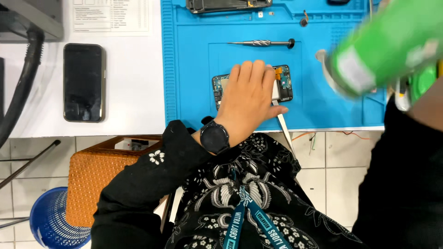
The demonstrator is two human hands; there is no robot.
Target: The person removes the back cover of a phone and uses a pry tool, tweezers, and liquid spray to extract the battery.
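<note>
Fingers of the left hand [247, 99] lie flat and spread over the opened phone [284, 83] on the blue mat [184, 69], pressing it down rather than clasping it; a pale flat pry tool [284, 129] runs out from under the thumb toward the mat's near edge; the phone looks light, thin and fragile, its bare circuitry best avoided, its frame edges the safer hold; the right hand [424, 99] is mostly cut off, gripping a blurred green bottle [383, 44]; farther back lies a screwdriver [263, 43].
</note>
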